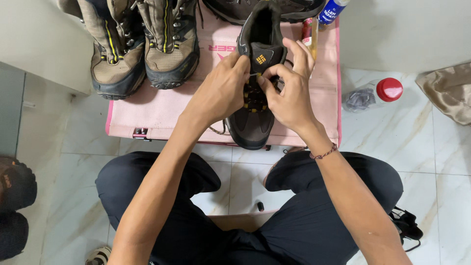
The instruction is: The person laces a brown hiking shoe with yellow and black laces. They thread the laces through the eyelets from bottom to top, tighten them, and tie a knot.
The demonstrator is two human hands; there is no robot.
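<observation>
left of shoe: bare pink mat (162, 105) between the dark shoe (252, 122) and the tan boots (142, 44).
right of shoe: narrow mat strip, bottles (321, 19) at the far corner.
floor right: plastic bottle (373, 93) and crumpled cloth (449, 91).
near side: knees (162, 176) close in.

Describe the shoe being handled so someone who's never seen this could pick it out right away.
Find the pink mat on the tiled floor. The shoe lies at its middle, toe toward the person, with the left hand and right hand both pinching at its laces. Unlike the tan boots standing to the left, it is a dark brown low shoe with yellow eyelets.
</observation>
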